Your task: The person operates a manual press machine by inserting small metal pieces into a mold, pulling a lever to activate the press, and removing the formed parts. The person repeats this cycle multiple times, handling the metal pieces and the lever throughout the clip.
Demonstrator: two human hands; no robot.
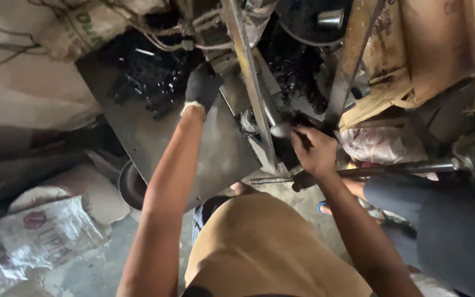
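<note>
At the far left lie pale woven sacks (45,231) on the floor, and a sloping dark metal tray (155,148) runs up from them, heaped at its top with small black pieces (149,77).

The left hand (202,87), in a black glove with a white cuff, rests at the edge of that heap, fingers curled down into or onto the pieces; whether it grips any cannot be told. The pieces look small, hard and light, loose enough to scatter, so they seem best scooped or pinched a few at a time; the glove suggests grime or sharp edges.

Right of the glove, an angled steel frame bar (248,71) crosses the machine. Beside its lower end sits a short threaded metal part (275,122) with a rounded end.

The right hand (315,151), bare, is closed with fingers bent around something dark just beside that threaded part; what exactly it holds is hidden. The machine parts look stiff, heavy and possibly greasy, calling for a firm whole-hand grip.

Below the hand a long steel rod (391,169) runs rightward, past torn cardboard (380,93).
</note>
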